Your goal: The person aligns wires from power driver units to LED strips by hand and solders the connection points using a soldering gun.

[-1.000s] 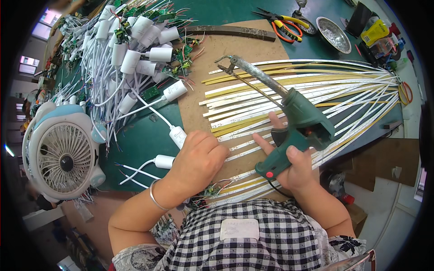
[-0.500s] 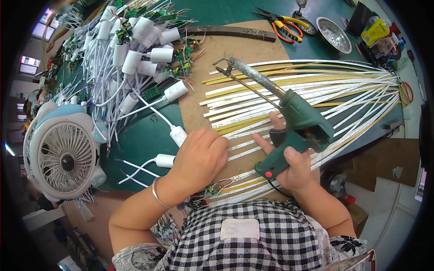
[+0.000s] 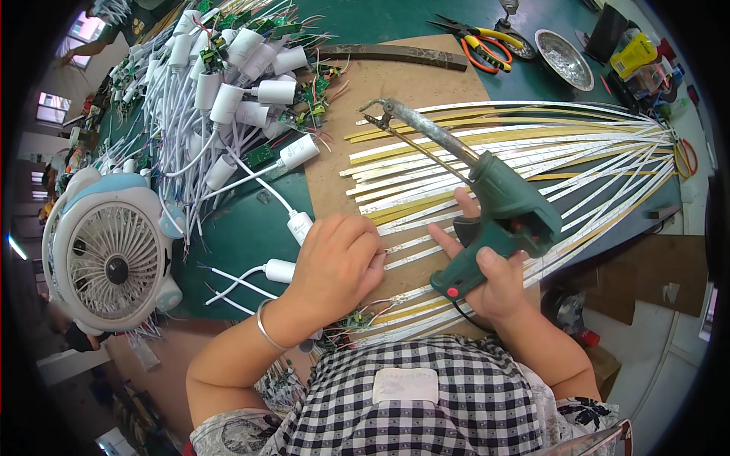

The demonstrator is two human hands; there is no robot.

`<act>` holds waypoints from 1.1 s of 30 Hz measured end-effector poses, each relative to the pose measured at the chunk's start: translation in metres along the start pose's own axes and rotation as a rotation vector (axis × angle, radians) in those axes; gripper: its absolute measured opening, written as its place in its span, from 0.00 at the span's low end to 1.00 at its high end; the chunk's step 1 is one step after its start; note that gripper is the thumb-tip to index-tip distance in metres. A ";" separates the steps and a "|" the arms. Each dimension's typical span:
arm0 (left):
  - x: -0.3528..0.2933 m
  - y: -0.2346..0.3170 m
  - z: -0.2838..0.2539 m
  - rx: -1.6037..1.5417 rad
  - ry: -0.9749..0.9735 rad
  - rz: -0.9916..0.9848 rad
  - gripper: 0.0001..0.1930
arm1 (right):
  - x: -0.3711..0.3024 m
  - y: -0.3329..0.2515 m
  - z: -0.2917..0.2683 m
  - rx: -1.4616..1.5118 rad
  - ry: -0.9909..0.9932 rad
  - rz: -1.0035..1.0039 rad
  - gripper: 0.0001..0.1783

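Note:
My right hand (image 3: 498, 285) grips a green soldering gun (image 3: 511, 199) by its handle, the index finger stretched out past the trigger. The gun's metal barrel tilts up to the left, and its bent tip stands above the ends of the LED strips (image 3: 426, 169), which fan out in white and yellow. My left hand (image 3: 338, 262) is closed at the left ends of the strips, fingertips pinched together; what they hold is hidden. Just beyond its wrist side lie a white cylindrical lamp housing (image 3: 299, 226) with a cable and another white housing (image 3: 280, 270).
A heap of white housings (image 3: 226, 103) with cables and circuit boards covers the back left. A fan (image 3: 115, 266) stands at the left. Behind the brown board (image 3: 395, 80) are a dark bar (image 3: 391, 56), pliers (image 3: 487, 47) and a metal bowl (image 3: 564, 61).
The whole view has shifted slightly, so the heap and fan sit a little further right in the picture. Both hands and the soldering gun keep nearly the same pose.

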State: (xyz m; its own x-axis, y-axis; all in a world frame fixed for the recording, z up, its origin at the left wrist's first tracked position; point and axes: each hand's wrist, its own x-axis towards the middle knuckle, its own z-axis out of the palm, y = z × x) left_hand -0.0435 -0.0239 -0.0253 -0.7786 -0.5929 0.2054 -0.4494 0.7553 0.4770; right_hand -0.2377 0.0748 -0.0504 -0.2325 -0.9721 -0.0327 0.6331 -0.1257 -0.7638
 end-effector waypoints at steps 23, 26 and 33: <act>-0.002 -0.004 0.005 -0.020 0.081 0.016 0.08 | -0.080 -0.076 -0.018 -1.180 -0.283 0.138 0.17; -0.002 -0.004 0.005 -0.014 0.080 0.017 0.08 | -0.075 -0.072 -0.015 -1.194 -0.290 0.079 0.16; -0.002 -0.005 0.004 0.005 0.028 0.008 0.07 | -0.066 -0.071 -0.007 -1.374 -0.410 -0.075 0.13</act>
State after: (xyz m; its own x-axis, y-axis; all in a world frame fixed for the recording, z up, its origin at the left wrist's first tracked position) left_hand -0.0415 -0.0248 -0.0319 -0.7695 -0.5947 0.2329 -0.4460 0.7613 0.4706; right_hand -0.2722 0.1492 0.0012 0.1419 -0.9891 0.0395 -0.6274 -0.1207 -0.7693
